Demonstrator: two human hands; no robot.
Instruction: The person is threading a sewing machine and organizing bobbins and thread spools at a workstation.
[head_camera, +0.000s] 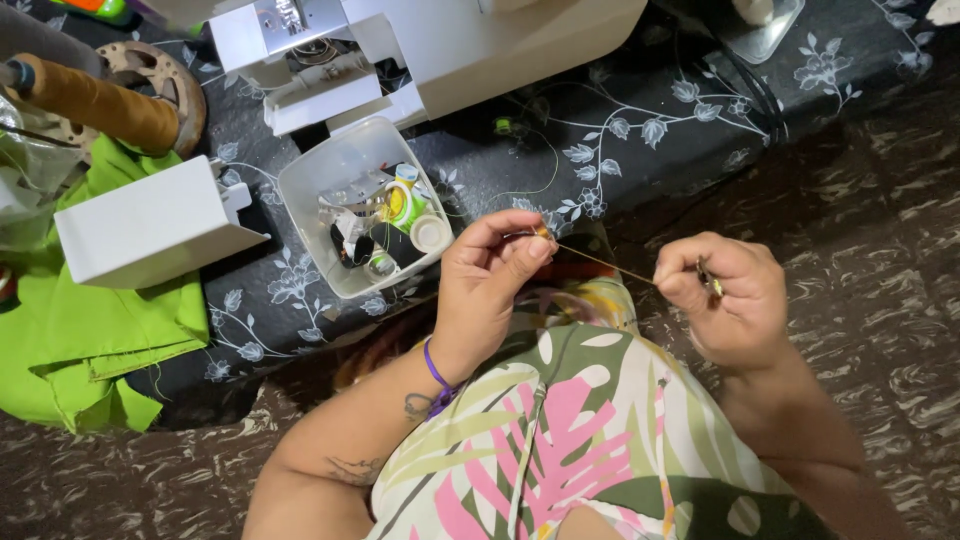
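My left hand (490, 275) pinches one end of a thin tan thread (600, 263) between thumb and forefinger, just in front of a clear plastic tub. My right hand (728, 295) is closed on the other end of the thread and on a small dark metal piece, maybe a needle, at its fingertips. The thread runs taut between both hands, above my lap in leaf-patterned cloth (590, 420). A purple band circles my left wrist.
The clear tub (300, 195) holds bobbins and small sewing parts. A white sewing machine (440, 50) stands behind it on a dark floral cloth (640, 130). A white box (150, 225), green fabric (80, 340) and a brown thread spool (100, 100) lie at left.
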